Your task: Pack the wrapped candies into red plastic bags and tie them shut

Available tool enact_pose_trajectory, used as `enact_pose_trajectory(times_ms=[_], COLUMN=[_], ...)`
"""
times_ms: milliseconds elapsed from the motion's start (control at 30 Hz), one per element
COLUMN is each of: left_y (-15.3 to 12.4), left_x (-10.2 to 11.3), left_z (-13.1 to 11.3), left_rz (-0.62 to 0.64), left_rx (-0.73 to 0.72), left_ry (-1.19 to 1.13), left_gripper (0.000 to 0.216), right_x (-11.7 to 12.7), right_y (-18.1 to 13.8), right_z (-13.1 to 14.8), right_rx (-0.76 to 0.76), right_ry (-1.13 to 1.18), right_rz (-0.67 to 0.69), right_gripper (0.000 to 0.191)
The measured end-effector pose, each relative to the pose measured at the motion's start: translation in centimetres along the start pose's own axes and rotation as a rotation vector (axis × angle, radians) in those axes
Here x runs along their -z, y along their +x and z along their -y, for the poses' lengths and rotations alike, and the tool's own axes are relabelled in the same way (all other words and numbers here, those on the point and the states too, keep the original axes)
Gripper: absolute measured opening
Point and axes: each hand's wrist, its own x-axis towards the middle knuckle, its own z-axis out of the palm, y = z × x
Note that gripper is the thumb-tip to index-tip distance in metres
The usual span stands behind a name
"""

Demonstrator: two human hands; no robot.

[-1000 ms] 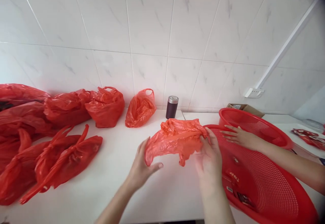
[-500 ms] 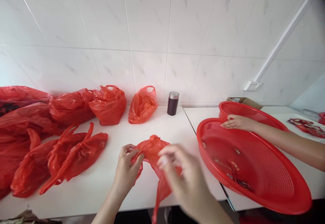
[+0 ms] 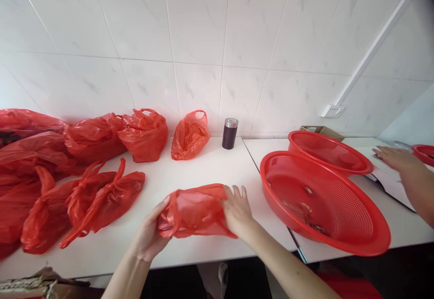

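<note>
In front of me, over the near part of the white table, a thin red plastic bag point(image 3: 200, 213) is spread sideways between my two hands. My left hand point(image 3: 152, 233) is closed around the bag's left end, thumb on top. On the other end, my right hand point(image 3: 239, 211) holds the bag's edge with some fingers stretched out; its thumb is partly hidden by the film. The bag looks puffed and see-through, with no clear contents.
Filled red bags point(image 3: 105, 204) crowd the left side. A bag with a looped handle point(image 3: 191, 136) and a dark tumbler point(image 3: 230, 134) stand by the wall. Right are a large red basket point(image 3: 359, 208) holding a few packets and another basket point(image 3: 330, 152). A co-worker's hand point(image 3: 395, 158) is over a white device.
The crumpled bag has been opened out wide between my hands. My right hand has come onto its right side. The co-worker's hand has left the basket rim and moved right.
</note>
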Motion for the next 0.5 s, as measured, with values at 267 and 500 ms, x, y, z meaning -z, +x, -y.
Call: enact_pose_trajectory(times_ms=[267,500], left_y=[2.1,-0.3], left_x=[4.3,-1.5], left_z=[-0.4,2.0], left_rz=[-0.088,-0.165], left_rx=[-0.271,-1.228], left_ry=[0.887,1.53], left_gripper=[0.038,0.014], right_x=[2.3,3.4], right_y=[-1.2,-1.4], right_z=[-5.6,-4.3], right_rx=[-0.042,-0.025], right_ry=[0.135,0.246], right_rz=[0.118,0.12], right_gripper=[0.039,0.03])
